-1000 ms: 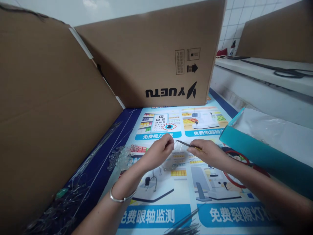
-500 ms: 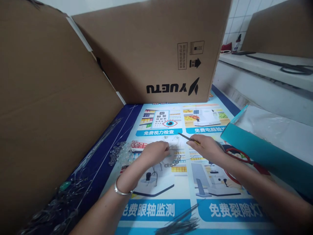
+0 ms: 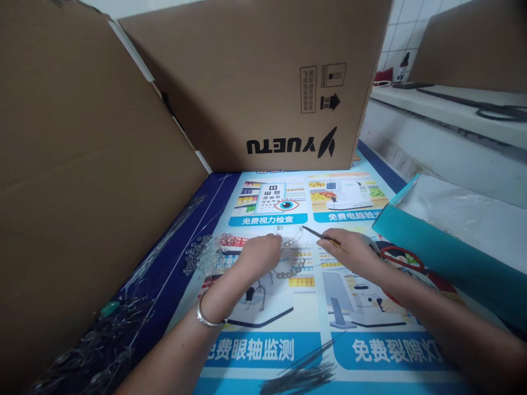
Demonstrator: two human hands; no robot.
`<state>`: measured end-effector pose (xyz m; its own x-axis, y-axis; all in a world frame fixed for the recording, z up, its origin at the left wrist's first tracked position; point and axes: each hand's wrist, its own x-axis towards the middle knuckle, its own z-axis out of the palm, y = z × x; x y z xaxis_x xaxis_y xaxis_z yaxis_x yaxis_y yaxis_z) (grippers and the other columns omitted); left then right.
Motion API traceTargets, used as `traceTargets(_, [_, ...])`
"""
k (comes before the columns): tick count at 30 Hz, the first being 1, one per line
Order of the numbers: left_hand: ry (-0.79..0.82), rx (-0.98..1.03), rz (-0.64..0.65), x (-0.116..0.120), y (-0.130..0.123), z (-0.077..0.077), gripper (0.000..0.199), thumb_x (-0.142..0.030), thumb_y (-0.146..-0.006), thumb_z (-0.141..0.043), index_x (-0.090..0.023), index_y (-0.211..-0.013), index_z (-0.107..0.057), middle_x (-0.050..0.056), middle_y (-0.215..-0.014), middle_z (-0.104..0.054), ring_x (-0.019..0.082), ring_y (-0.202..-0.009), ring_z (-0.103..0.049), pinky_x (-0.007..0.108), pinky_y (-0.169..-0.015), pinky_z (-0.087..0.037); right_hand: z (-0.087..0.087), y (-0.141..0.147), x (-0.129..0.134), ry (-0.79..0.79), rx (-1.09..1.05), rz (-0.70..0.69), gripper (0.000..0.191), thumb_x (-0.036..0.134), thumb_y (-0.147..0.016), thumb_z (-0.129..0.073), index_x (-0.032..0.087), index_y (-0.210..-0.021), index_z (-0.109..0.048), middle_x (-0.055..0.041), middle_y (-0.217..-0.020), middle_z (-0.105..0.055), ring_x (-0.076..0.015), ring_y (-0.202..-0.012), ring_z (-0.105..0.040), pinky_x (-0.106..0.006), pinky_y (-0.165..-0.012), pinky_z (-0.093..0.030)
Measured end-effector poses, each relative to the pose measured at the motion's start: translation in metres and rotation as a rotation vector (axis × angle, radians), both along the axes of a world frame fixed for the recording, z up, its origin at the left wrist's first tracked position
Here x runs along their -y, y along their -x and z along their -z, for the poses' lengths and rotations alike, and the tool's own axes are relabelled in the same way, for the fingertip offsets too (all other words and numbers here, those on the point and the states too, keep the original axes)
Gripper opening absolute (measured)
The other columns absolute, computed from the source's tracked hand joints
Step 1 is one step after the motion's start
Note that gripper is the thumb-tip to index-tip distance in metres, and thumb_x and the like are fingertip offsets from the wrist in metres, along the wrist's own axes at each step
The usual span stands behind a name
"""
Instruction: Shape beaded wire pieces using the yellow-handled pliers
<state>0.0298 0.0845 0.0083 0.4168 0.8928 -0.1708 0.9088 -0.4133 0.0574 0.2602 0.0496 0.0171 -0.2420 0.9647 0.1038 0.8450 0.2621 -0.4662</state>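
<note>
My left hand, a silver bangle on its wrist, is closed in a pinch on a thin beaded wire. The beaded wire curves out past its fingertips. Just below lies a curved row of clear beads. My right hand grips a pair of scissors with dark, narrow blades pointing left; red loop handles show behind the hand. The blade tip is close to a small clear bead at the wire's end; whether they touch is unclear. Another small bead cluster lies above the left fingers.
Loose clear beads are heaped left of my left hand. A bundle of dark wires lies at the front. Finished-looking wire-and-bead pieces pile up at left. Cardboard panels stand behind and left; a teal box sits at right.
The scissors' tip has shifted very slightly right and down. More of the beaded wire shows beside my left fingers, which stay pinched. The camera view has shifted a little.
</note>
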Motion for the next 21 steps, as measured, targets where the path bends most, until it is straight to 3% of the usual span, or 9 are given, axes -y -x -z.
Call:
traceTargets(4, [0.029,0.012,-0.013,0.000,-0.003,0.002,0.020,-0.021,-0.081,-0.037,-0.015,-0.085,-0.056,0.015,-0.089,-0.063,0.029,-0.080,-0.060,0.037,-0.066,-0.041,0.002,0.000,0.000,0.001,-0.018,-0.019,0.031,0.046,-0.086,-0.038,0.022,-0.075,-0.054,0.0009,-0.068,-0.057,-0.0132,-0.061,-0.049,-0.024,-0.052,-0.028])
traceTargets(12, [0.168,0.161,0.007,0.001,0.000,-0.012,0.018,-0.025,-0.082,-0.033,-0.018,-0.091,-0.047,0.007,-0.076,-0.065,0.020,-0.063,-0.059,0.027,-0.051,-0.039,0.002,0.000,-0.001,0.027,-0.072,-0.004,0.029,0.045,-0.085,-0.039,0.023,-0.074,-0.055,0.0004,-0.067,-0.057,-0.0138,-0.062,-0.049,-0.024,-0.052,-0.028])
traceTargets(17, [0.348,0.481,-0.054,-0.001,-0.001,-0.007,0.027,-0.026,-0.083,-0.031,-0.017,-0.103,-0.047,0.004,-0.073,-0.063,0.014,-0.055,-0.057,0.022,-0.046,-0.036,-0.002,0.000,0.001,0.032,-0.078,0.009,0.030,0.045,-0.085,-0.039,0.023,-0.073,-0.054,0.0010,-0.066,-0.057,-0.0129,-0.060,-0.049,-0.024,-0.051,-0.028])
traceTargets(21, [0.327,0.601,-0.074,-0.002,-0.004,-0.002,0.032,-0.023,-0.080,-0.036,-0.018,-0.105,-0.055,0.002,-0.064,-0.061,0.014,-0.052,-0.054,0.023,-0.048,-0.036,-0.004,0.001,0.002,0.001,-0.023,0.015,0.028,0.045,-0.085,-0.039,0.024,-0.076,-0.056,0.0009,-0.068,-0.059,-0.0132,-0.062,-0.050,-0.025,-0.052,-0.029])
